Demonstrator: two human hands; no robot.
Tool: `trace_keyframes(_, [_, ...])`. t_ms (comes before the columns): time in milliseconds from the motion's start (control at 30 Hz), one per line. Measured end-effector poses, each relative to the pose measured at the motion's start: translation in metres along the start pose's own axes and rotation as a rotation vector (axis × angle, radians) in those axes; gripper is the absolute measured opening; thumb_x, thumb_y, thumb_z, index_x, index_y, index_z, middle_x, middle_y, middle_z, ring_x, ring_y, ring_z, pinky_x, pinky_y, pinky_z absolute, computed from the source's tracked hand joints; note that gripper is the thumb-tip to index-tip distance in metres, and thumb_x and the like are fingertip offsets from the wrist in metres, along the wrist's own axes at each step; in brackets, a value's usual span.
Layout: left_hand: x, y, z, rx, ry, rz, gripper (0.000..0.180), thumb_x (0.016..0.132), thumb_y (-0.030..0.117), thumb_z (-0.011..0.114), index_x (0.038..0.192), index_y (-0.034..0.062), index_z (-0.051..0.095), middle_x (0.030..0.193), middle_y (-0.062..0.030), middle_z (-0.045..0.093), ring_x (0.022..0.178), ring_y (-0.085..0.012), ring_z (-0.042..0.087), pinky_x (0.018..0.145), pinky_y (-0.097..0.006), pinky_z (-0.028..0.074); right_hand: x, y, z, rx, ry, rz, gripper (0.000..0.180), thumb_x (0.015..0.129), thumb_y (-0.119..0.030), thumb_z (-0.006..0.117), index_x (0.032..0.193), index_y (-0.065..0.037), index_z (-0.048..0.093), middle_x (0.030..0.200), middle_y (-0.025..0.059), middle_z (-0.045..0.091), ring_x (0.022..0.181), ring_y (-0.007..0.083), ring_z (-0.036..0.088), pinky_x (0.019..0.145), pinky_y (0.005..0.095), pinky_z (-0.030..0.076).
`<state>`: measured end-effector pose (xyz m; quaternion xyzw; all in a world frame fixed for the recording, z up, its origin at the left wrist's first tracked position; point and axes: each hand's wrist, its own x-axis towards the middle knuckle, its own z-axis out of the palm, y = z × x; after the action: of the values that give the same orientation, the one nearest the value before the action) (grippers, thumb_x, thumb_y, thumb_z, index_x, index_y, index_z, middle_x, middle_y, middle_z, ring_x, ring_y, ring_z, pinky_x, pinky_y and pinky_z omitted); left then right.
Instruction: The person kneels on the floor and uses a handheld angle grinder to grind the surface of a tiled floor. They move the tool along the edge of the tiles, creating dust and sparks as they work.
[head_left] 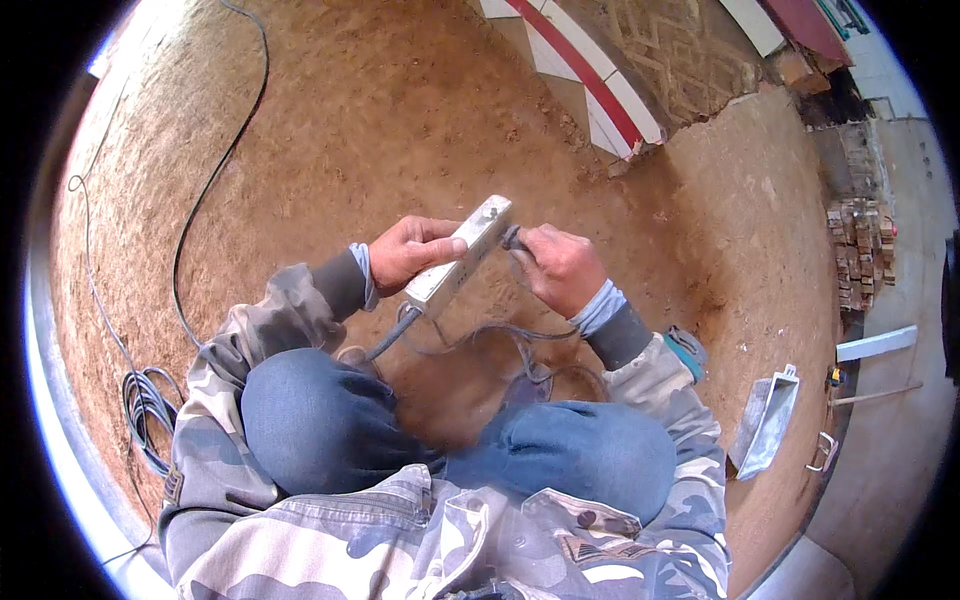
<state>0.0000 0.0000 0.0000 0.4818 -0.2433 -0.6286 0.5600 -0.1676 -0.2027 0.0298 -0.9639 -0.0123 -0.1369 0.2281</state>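
The left hand (pixel 412 252) grips a white power strip (pixel 468 262) above the dirt floor (pixel 350 140) while the right hand (pixel 562 268) pinches a dark plug (pixel 513 239) at its side, apparently a plugging or unplugging step whose next move calls for straight alignment.

We see smooth, pale plastic on the power strip (pixel 480 240), a little smudged, and a dark, matt plug (pixel 512 239) that looks like rubber or plastic. The black cord (pixel 243 135) has a smooth, rubbery skin. The earthen floor (pixel 380 130) looks rough and matt to us. We take the trousers (pixel 310 420) for denim, the jacket (pixel 300 545) for woven, unshiny cloth. The tiles (pixel 590 80) look smooth, the bricks (pixel 860 255) rough, the trough (pixel 766 425) like grey metal, the stick (pixel 880 394) like wood.
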Motion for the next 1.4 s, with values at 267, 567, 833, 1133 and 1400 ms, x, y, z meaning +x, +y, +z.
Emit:
trace_keyframes(267, [0.001, -0.003, 0.006, -0.014, 0.019, 0.003, 0.051, 0.096, 0.031, 0.060, 0.131, -0.0055, 0.055, 0.105, -0.0056, 0.065, 0.087, -0.0087, 0.059, 0.075, -0.025, 0.049, -0.002, 0.005, -0.002, 0.037, -0.046, 0.013, 0.011, 0.082, -0.009, 0.067, 0.092, -0.006, 0.062, 0.081, 0.0137, 0.062, 0.072, 0.0348, 0.062, 0.060, 0.0427, 0.051])
trace_keyframes(567, [-0.004, -0.005, -0.003, 0.028, -0.010, -0.065, 0.049, 0.096, 0.031, 0.060, 0.129, -0.0050, 0.056, 0.105, -0.0056, 0.066, 0.087, -0.0090, 0.061, 0.074, -0.025, 0.051, 0.028, 0.006, -0.013, -0.032, -0.290, -0.075, 0.009, 0.082, -0.009, 0.063, 0.085, -0.006, 0.055, 0.079, 0.0132, 0.061, 0.072, 0.0350, 0.062, 0.061, 0.0449, 0.050])
trace_keyframes(833, [-0.002, 0.000, 0.004, -0.051, 0.048, 0.037, 0.050, 0.096, 0.030, 0.058, 0.131, -0.0057, 0.053, 0.103, -0.0056, 0.066, 0.083, -0.0091, 0.061, 0.072, -0.025, 0.051, 0.011, 0.008, 0.002, 0.106, 0.006, -0.037, 0.013, 0.082, -0.012, 0.067, 0.084, -0.005, 0.056, 0.080, 0.0148, 0.062, 0.074, 0.0355, 0.063, 0.062, 0.0439, 0.051])
trace_keyframes(1133, [-0.001, 0.008, 0.007, 0.154, 0.080, 0.033, 0.050, 0.096, 0.032, 0.058, 0.129, -0.0049, 0.055, 0.104, -0.0051, 0.064, 0.092, -0.0107, 0.058, 0.079, -0.027, 0.049, 0.014, 0.015, -0.002, 0.059, -0.082, -0.039, 0.014, 0.081, -0.011, 0.067, 0.089, -0.004, 0.058, 0.084, 0.0165, 0.062, 0.078, 0.0376, 0.062, 0.065, 0.0444, 0.051])
trace_keyframes(1400, [0.001, 0.012, -0.101, 0.314, 0.150, 0.051, 0.057, 0.092, 0.022, 0.062, 0.140, -0.0021, 0.044, 0.134, -0.0080, 0.053, 0.121, -0.0180, 0.050, 0.102, -0.030, 0.039, -0.037, 0.045, -0.016, 0.106, 0.215, 0.219, 0.040, 0.083, -0.028, 0.071, 0.113, -0.003, 0.063, 0.107, 0.0178, 0.064, 0.105, 0.0348, 0.059, 0.090, 0.0431, 0.049])
